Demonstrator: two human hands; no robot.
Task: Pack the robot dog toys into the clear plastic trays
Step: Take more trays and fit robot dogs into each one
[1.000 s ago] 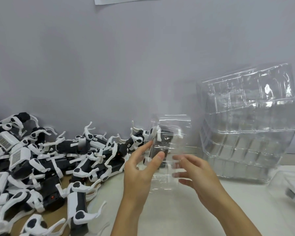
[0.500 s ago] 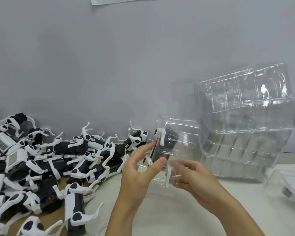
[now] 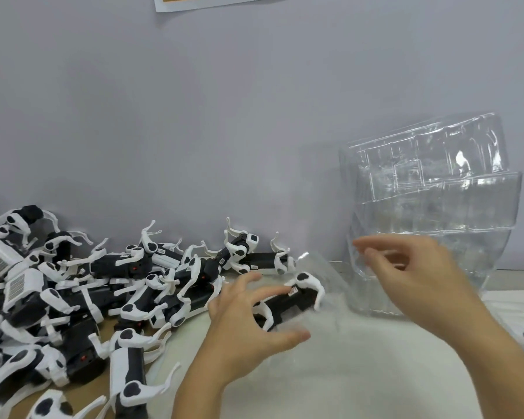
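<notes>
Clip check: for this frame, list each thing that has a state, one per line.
Left hand: fingers spread over the packed toy, gripping nothing.
Right hand: raised, fingers loosely curled, holding nothing.
Robot dog toy: lying in a blurred clear tray.
Toy pile: loose, unpacked.
Tray stack: nested, tilted, without toys.

Motion blurs the right hand [image 3: 412, 276] and the clear tray [image 3: 321, 297]; the frame's edges crop a wall paper [image 3: 212, 0] and the dog pile [image 3: 43, 297].
</notes>
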